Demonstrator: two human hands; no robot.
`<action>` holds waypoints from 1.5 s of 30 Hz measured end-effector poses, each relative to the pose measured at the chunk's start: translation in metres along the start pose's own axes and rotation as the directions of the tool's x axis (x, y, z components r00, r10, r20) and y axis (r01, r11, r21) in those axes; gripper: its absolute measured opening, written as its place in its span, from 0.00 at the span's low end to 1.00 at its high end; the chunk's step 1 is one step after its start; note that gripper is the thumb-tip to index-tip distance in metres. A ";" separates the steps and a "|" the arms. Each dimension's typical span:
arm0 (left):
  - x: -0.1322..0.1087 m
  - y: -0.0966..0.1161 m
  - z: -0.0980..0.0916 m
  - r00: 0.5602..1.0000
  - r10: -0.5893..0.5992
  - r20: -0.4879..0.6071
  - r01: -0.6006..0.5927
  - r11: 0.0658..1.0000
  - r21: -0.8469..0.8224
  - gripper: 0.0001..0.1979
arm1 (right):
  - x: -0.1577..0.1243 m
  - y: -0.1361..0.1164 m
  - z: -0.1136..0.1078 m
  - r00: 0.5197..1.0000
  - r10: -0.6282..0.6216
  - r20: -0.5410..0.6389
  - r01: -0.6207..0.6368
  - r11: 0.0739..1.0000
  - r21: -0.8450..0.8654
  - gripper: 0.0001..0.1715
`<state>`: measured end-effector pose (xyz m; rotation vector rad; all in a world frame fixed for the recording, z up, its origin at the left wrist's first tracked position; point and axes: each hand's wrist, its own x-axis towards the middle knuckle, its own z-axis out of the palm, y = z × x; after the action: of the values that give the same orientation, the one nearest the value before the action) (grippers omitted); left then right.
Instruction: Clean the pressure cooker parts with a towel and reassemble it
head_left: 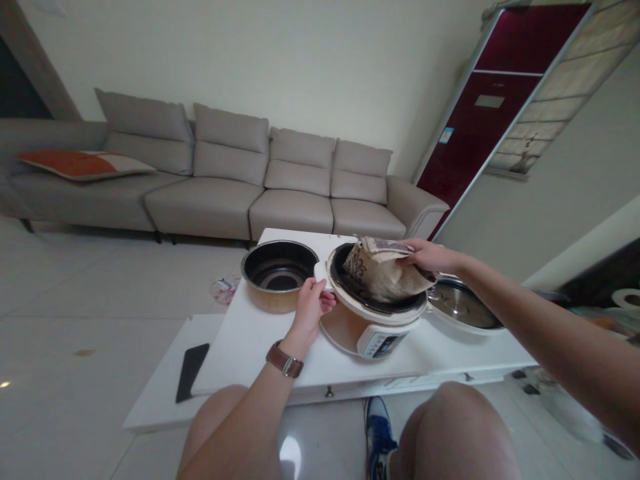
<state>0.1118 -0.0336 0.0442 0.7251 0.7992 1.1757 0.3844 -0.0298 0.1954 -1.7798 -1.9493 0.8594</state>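
From the head view, a patterned cloth [385, 279] hides most of the cooker [343, 321] inside; I can't read its panel [383, 342]. Tan, white-rimmed, it stands on the table [240, 367], right of a pot [273, 301]. The left hand [313, 303] grips its handle [321, 272]; the right hand [431, 256] pinches the cloth.

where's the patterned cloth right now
Head view, just right of centre: the patterned cloth is in the right hand, partly inside the open cooker, right of the pot.

A home living room, judging by the long grey sofa [210, 193]; on it, an orange-and-white cushion [80, 163]; before it, a white table [235, 360]; beside its right armrest [416, 202], a tall dark-red unit [500, 127].
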 end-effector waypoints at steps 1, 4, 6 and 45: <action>0.000 0.000 0.000 1.000 -0.003 -0.002 0.003 1.000 -0.001 0.18 | 0.001 -0.003 -0.005 0.996 -0.068 -0.050 0.061 0.991 -0.119 0.20; 0.001 -0.001 0.000 1.000 -0.006 -0.012 0.006 1.000 -0.001 0.17 | 0.003 -0.008 -0.015 0.977 -0.208 -0.053 0.150 0.840 -0.521 0.22; 0.001 -0.001 0.000 1.000 -0.001 -0.012 0.001 1.000 0.003 0.17 | 0.004 -0.008 -0.012 0.977 -0.212 0.034 0.175 0.694 -0.699 0.25; 0.002 -0.002 0.001 1.000 0.000 -0.021 0.000 1.000 0.000 0.18 | 0.011 -0.031 0.098 0.963 0.235 0.128 -0.267 0.801 0.535 0.19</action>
<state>0.1143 -0.0325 0.0427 0.7139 0.8165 1.1849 0.2971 -0.0381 0.1405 -1.6753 -1.3037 1.4059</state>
